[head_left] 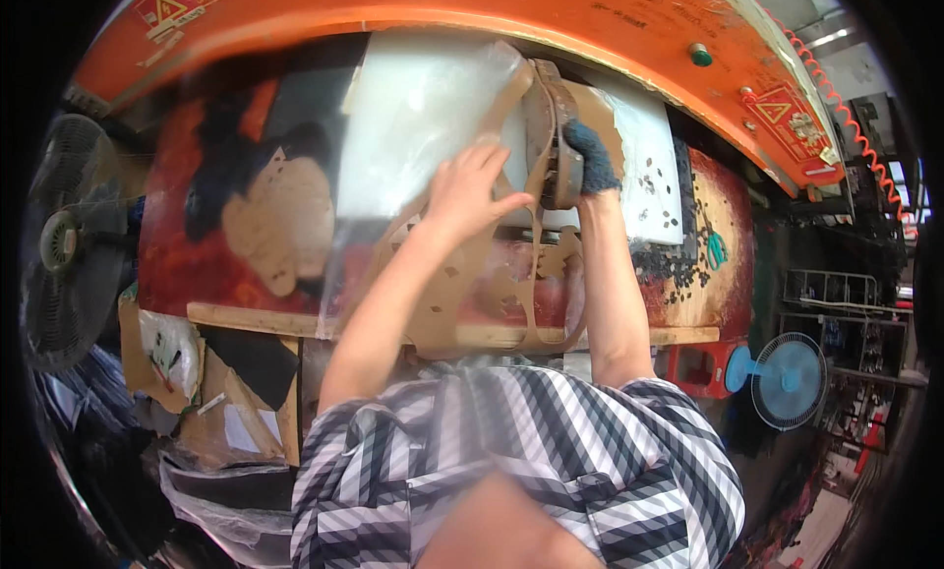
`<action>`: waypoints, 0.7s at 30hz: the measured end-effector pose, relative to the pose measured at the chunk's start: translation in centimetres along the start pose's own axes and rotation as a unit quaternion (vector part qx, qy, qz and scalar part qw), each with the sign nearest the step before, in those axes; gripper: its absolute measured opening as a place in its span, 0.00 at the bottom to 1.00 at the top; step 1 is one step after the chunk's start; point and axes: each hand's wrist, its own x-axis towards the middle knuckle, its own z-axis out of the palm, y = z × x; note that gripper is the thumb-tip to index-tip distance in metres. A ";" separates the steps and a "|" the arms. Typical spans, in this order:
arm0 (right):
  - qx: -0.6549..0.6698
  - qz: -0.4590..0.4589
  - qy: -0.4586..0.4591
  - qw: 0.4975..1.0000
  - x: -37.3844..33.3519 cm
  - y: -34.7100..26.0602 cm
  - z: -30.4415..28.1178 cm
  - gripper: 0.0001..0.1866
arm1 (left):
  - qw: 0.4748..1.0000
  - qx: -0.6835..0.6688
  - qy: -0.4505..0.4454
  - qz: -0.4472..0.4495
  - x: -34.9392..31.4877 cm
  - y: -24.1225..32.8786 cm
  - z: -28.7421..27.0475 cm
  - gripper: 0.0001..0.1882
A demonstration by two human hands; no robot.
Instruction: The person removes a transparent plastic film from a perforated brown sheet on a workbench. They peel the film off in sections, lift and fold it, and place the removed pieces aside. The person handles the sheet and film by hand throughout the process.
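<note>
My right hand [591,159], in a dark blue knit glove, is closed around the side of a curved, rusty-brown cutting die [564,105] standing on edge over the white board [398,126]. Bare, with its fingers spread, my left hand [468,193] is over a thin tan sheet [442,299]. Whether it touches the sheet is unclear. The sheet has cut-out holes and hangs in strips toward my body, over the wooden front edge. Another tan piece [600,117] lies beyond the die, partly hidden by my glove.
An orange machine beam [442,3] spans the back. Tan cut pieces [280,220] are stacked at left. Small black scraps [678,274] and teal-handled scissors [717,249] lie at right. Fans stand on both sides, a blue one [789,380] at right, near a red stool [693,367].
</note>
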 end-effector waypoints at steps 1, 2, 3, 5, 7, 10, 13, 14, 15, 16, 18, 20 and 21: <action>0.071 0.012 -0.045 0.996 0.1 -0.2 -0.4 0.24 | 0.998 0.053 0.000 0.018 -0.3 -1.4 0.4 0.30; 0.140 0.027 -0.089 0.986 0.3 -0.5 -0.9 0.22 | 0.994 0.104 -0.035 0.011 -0.9 -3.2 0.6 0.32; 0.166 0.044 -0.061 0.983 0.5 -0.9 -1.6 0.20 | 0.981 0.155 -0.111 -0.022 -1.7 -4.8 0.7 0.33; 0.173 0.042 0.002 0.984 0.5 -1.8 -3.6 0.20 | 0.985 0.166 -0.033 0.009 -2.9 -7.5 0.9 0.33; 0.165 0.011 0.034 0.986 0.5 -2.6 -6.2 0.21 | 0.985 0.169 0.010 0.021 -3.9 -8.8 0.9 0.31; 0.139 -0.024 0.090 0.986 -0.1 -2.9 -9.9 0.22 | 0.986 0.166 -0.004 0.014 -3.7 -8.6 0.5 0.29; 0.079 -0.044 0.149 0.985 -1.5 -3.3 -12.4 0.23 | 0.985 0.160 -0.042 -0.048 -2.4 -7.3 0.0 0.25; 0.009 -0.044 0.184 0.982 -2.0 -3.7 -12.8 0.24 | 0.989 0.140 -0.022 -0.050 -1.9 -6.9 -0.1 0.24; 0.007 -0.020 0.190 0.982 -2.5 -4.1 -13.1 0.24 | 0.988 0.129 -0.030 -0.080 -1.4 -6.6 -0.1 0.22; -0.083 -0.027 0.138 0.987 -2.9 -4.4 -13.1 0.24 | 0.982 0.122 -0.056 -0.132 -0.8 -6.2 -0.1 0.21; -0.265 0.001 0.136 0.955 -3.6 -5.3 -12.8 0.24 | 0.976 0.172 -0.056 -0.123 0.5 -5.5 0.2 0.18; -0.574 -0.028 0.149 0.805 -4.4 -4.9 -11.7 0.29 | 0.982 0.085 -0.067 -0.158 1.6 -4.7 0.8 0.16; -0.713 -0.050 0.144 0.684 -5.0 -4.6 -11.0 0.30 | 0.980 -0.030 -0.067 -0.183 2.1 -4.4 1.0 0.16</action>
